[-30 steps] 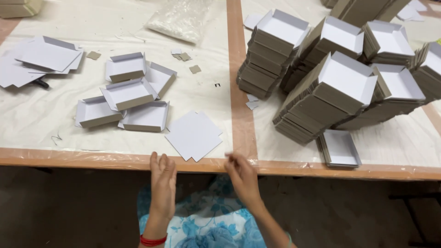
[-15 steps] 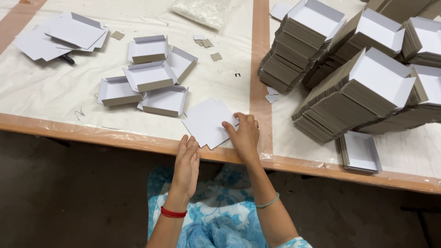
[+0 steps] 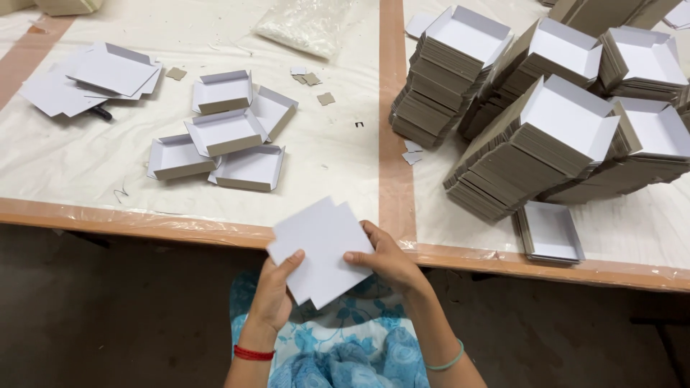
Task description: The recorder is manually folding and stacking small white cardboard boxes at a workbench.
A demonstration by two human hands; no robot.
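White card blanks, a small fanned stack of notched squares, sit pinched between the fingers of a seated worker, held in the air just off the near edge of the counter and above a blue patterned lap. The left hand, a red bangle at its wrist, grips the lower left corner with thumb on top; the right hand, with a pale green bangle, closes on the right edge, so both hands are shut on the same sheets. The sheets are already offset from one another, and a loose grip looks likely to let one slide out and drop past the counter's lip to the dark floor below. Farther out, five folded shallow trays lie overlapping on the plastic-covered counter, with more flat blanks at far left and a clear plastic bag behind. To the right, tall leaning stacks of nested trays tilt toward the worker; a knock from an elbow or a dragged sheet could well topple them. One lone tray rests near the counter's edge and seems easily nudged off.
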